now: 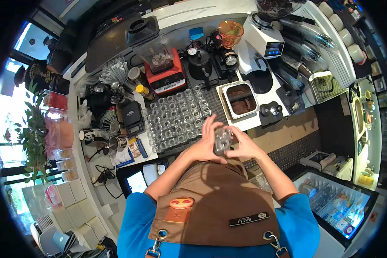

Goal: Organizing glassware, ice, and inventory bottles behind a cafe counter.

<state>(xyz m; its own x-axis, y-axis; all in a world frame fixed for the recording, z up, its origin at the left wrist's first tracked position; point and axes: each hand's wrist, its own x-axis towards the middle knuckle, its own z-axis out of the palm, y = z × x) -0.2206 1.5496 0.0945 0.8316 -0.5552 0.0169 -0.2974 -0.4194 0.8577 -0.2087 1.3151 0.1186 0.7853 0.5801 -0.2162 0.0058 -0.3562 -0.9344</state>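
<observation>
Between my two hands, in front of the apron, are small clear bottles (223, 140), blurred, several held together as far as I can tell. My left hand (206, 142) grips them from the left, its fingers pointing up and apart. My right hand (243, 143) holds them from the right with thumb and fingers. Just beyond my left hand, rows of similar clear open-topped bottles (177, 119) stand close together on a dark mat (214, 100). Their caps are not seen.
Behind the bottles stands a red blender (167, 77). To its right are a black kettle (200, 66), a knock box (240, 100) with coffee grounds and a white coffee grinder (264, 38). A black scale (133, 117) and a yellow-capped jar (145, 91) lie left. A glass-topped fridge (335, 206) is at lower right.
</observation>
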